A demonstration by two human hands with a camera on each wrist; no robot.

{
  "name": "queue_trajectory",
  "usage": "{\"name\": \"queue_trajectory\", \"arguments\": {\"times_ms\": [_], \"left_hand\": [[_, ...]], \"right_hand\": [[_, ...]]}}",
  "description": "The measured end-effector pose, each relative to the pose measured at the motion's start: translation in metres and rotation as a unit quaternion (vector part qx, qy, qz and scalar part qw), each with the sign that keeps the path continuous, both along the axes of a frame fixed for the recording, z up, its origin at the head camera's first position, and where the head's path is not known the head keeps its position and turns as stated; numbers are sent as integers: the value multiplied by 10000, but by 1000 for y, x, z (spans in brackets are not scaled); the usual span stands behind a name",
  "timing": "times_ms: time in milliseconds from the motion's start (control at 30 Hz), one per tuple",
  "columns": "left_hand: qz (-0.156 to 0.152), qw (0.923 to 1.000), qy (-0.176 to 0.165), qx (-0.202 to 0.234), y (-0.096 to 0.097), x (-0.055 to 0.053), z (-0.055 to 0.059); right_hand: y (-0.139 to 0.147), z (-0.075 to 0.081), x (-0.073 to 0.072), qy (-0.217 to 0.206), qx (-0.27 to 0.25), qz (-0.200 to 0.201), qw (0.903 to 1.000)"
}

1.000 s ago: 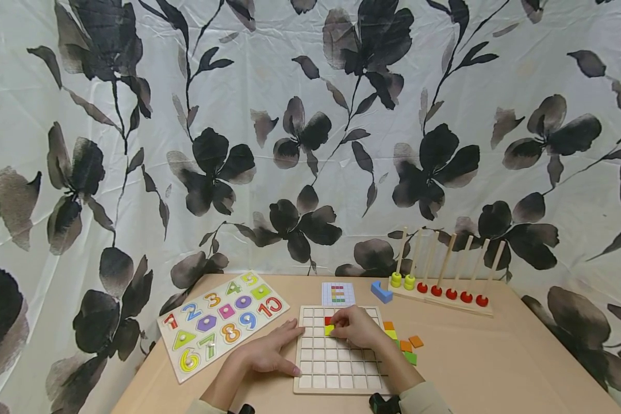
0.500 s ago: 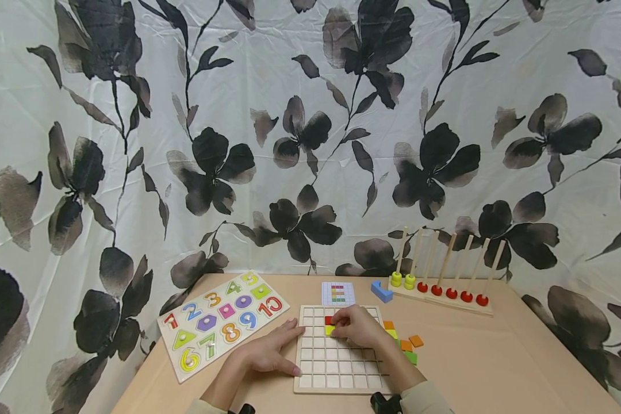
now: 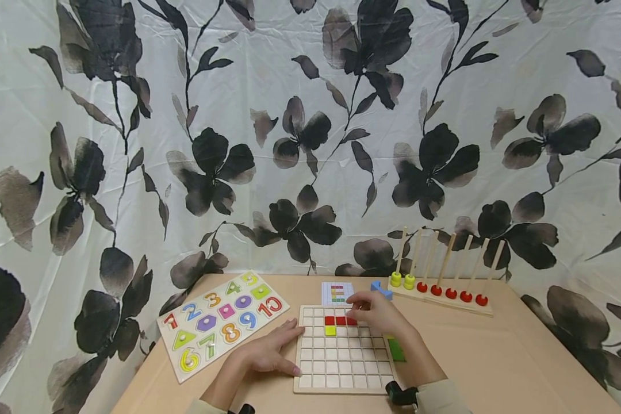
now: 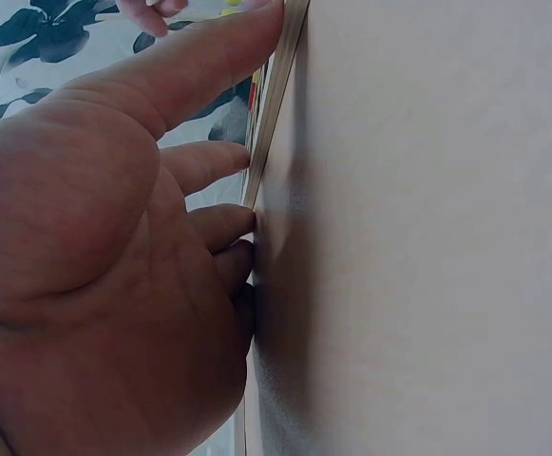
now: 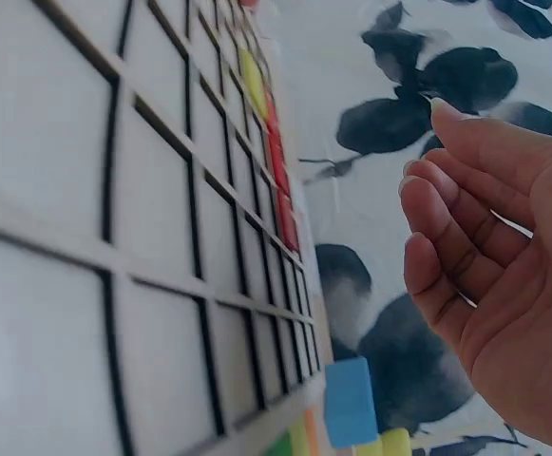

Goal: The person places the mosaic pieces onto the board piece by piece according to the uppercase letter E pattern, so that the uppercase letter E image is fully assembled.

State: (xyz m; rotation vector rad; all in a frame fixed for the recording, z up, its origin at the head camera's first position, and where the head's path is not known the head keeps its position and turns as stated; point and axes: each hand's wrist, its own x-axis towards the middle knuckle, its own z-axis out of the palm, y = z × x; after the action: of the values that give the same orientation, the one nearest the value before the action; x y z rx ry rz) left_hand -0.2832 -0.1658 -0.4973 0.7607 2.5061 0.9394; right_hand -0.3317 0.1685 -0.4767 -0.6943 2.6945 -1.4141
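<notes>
Pale wooden grid board lying flat, right of left hand, whose extended fingers are touching near-side left edge. Right hand, loosely curled (nothing visibly held), hovering nearer crosswise row of red square tiles; green flat pieces sitting beside board's right edge.

The head camera is looking forward from the near side of the table, farthest back. The left-wrist camera is facing the left hand up close, tipped sideways; the right-wrist camera is looking low across the board toward the cloth. All three are sharing board and cloth.
</notes>
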Motion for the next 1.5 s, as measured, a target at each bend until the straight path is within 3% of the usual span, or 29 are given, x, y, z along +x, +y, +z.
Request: {"name": "queue_trajectory", "arguments": {"times_ms": [300,733,1033,1300,1500], "left_hand": [[-4,10000,-9,8,0,-1,-1],[-20,10000,25,-38,0,0,0],[-21,10000,0,-11,0,-1,-1],[-28,10000,18,-52,0,0,0],[-32,10000,13,-9,0,1,1]], "right_hand": [[24,10,6,10,-122,-444,9989],[52,5,1,-169,-58,-845,9963],[61,2,8,-830,160,-1363,9871],[70,-7,5,-782,655,-1394,9850],[75,-13,2,-929,637,-1511,9821]]}}
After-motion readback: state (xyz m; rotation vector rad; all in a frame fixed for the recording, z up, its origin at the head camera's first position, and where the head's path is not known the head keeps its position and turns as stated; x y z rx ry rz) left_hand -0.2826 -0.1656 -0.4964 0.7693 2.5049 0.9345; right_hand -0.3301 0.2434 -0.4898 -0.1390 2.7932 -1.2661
